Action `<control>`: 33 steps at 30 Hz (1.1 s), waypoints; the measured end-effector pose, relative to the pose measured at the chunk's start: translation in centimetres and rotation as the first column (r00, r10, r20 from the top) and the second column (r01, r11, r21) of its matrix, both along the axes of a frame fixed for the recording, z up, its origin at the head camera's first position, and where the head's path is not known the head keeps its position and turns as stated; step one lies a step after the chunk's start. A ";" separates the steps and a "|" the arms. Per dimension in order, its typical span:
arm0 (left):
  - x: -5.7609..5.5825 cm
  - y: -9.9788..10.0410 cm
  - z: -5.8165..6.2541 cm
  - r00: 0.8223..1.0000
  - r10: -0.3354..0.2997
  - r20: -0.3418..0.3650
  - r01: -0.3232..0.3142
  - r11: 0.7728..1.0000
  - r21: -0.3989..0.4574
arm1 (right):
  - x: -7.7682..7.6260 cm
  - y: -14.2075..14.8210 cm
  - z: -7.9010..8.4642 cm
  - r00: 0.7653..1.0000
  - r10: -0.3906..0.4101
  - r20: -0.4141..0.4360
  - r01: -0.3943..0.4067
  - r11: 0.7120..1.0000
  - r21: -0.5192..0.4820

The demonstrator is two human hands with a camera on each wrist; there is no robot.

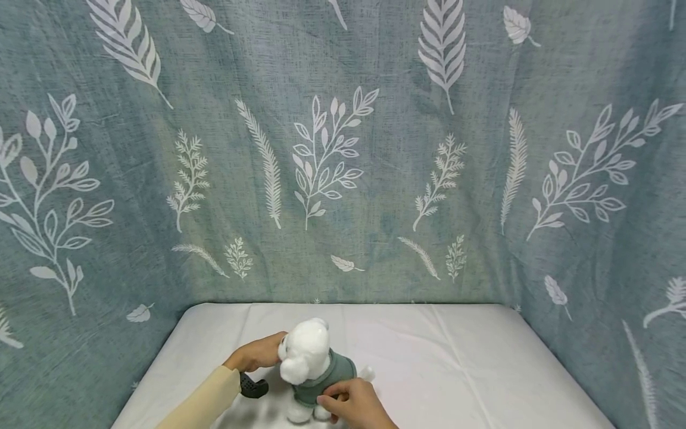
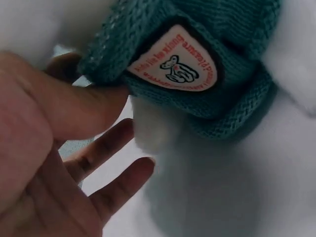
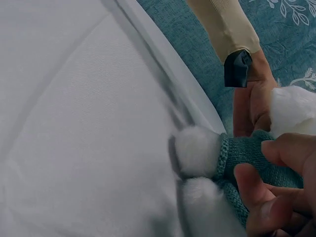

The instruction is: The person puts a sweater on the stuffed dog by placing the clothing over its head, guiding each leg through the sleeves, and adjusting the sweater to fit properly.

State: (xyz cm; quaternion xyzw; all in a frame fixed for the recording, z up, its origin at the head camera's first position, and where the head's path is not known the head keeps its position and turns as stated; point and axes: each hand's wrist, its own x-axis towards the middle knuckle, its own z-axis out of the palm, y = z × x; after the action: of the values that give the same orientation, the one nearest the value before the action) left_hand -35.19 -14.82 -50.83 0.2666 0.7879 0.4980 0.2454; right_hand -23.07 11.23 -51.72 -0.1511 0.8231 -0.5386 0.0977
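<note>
A white plush dog (image 1: 311,342) in a green knitted sweater (image 1: 339,370) stands on the white-covered table, its head toward the left. My left hand (image 1: 262,351) is at its head side, partly hidden behind the head. In the left wrist view, the thumb (image 2: 94,108) and a finger behind pinch the sweater's edge beside a triangular printed patch (image 2: 180,64); two other fingers stay extended. My right hand (image 1: 356,405) is at the near side of the toy, above the legs. Its thumb and curled forefinger (image 3: 252,185) pinch the sweater's knit.
A white cloth (image 1: 429,357) covers the table. Green-blue curtains (image 1: 375,262) with white leaf prints hang behind and on both sides. A black strap piece (image 1: 253,386) hangs from the cream left sleeve (image 1: 206,396).
</note>
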 end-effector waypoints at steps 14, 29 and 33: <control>1.3 0.7 0.0 1.000 -0.001 0.000 0.001 0.995 0.095 | 0.2 0.0 0.0 0.974 -0.143 -0.177 0.163 0.981 0.102; 3.5 4.7 0.3 0.963 0.225 -0.145 -0.190 0.956 0.223 | -2.9 4.1 0.2 0.903 -0.191 -0.384 0.264 0.953 0.146; 3.8 5.7 0.3 0.942 0.288 -0.171 -0.243 0.939 0.244 | -3.6 5.1 0.7 0.918 -0.160 -0.364 0.227 0.963 0.148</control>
State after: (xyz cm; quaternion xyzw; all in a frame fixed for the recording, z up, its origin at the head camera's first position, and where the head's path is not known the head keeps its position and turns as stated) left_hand -31.35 -9.08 -50.57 0.2326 0.7777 0.5806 0.0625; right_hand -26.66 16.35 -50.98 -0.1519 0.8851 -0.4306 -0.0898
